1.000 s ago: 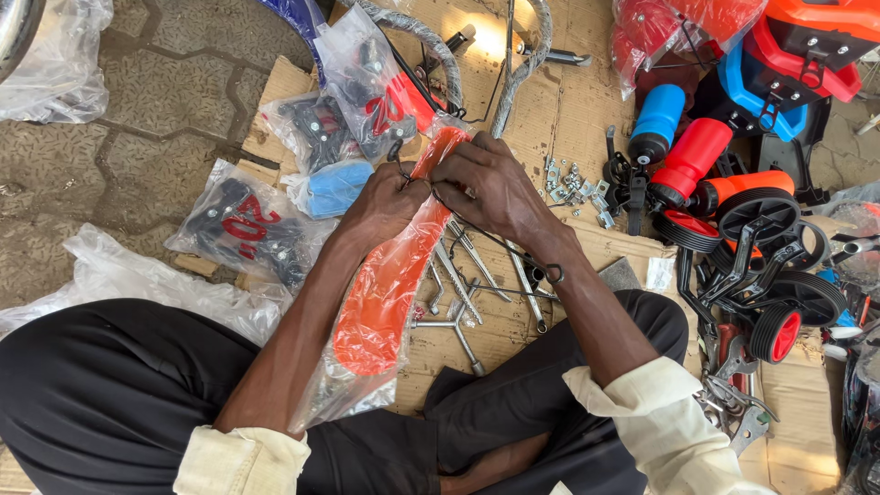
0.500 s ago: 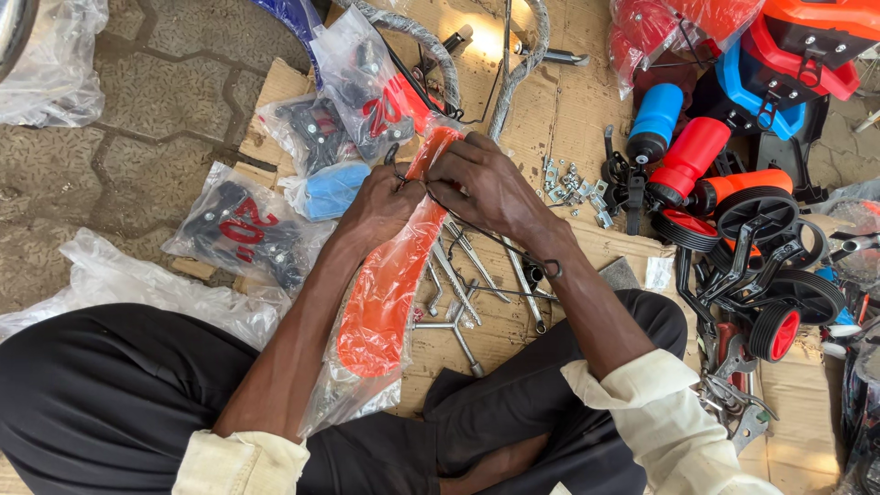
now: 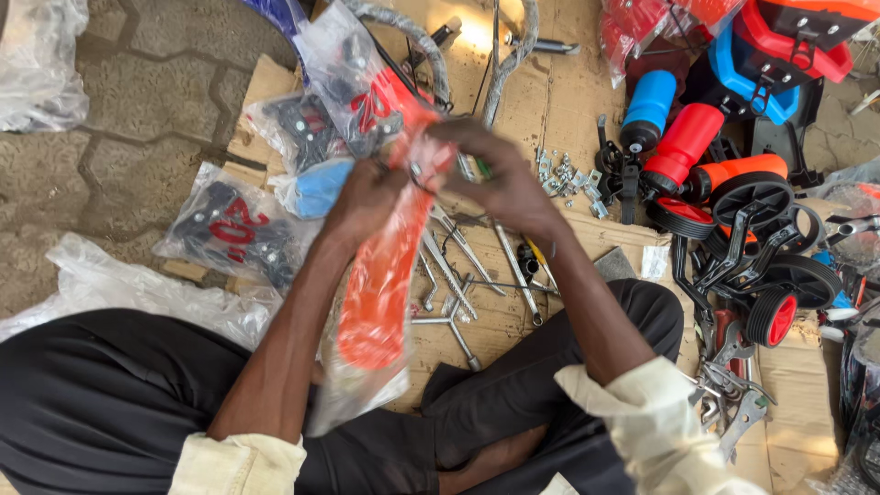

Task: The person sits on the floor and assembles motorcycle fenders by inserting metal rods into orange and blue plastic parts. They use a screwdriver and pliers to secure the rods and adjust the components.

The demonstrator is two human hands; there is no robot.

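Part: long orange plastic piece (image 3: 385, 284) sealed in a clear bag (image 3: 353, 403), held up over the lap, top end at chest height, lower end hanging toward the knees.
Left hand (image 3: 367, 197): grip closed on the bag's top edge, fingers pinching film beside the orange piece.
Right hand (image 3: 500, 179): grip closed on the same top edge from the other side; hands nearly touching, blurred, so exact finger placement can't be read.
Weight: judged light; it hangs from two pinches without sagging the wrists.
Stiffness: piece looks rigid, keeps its curve; bag is soft, crinkly, loose at the bottom.
Slip: film likely slick, piece can slide inside it. Pinching film alone gives poor control.
Hold point: best at the upper end, clamping piece through the film; lower half is free to swing.
Fragility: thin moulded plastic, probably tolerates flex, could scuff or crack if bent hard.
Under it: cardboard (image 3: 550, 110) on the floor with spanners (image 3: 458, 275) and loose bolts (image 3: 568, 174).
Left side: bagged black-and-red parts (image 3: 229, 229), a bagged blue part (image 3: 321, 188).
Right side: blue bottle (image 3: 649, 105), red bottle (image 3: 683, 142), small wheels (image 3: 775, 312), well apart from the hands.
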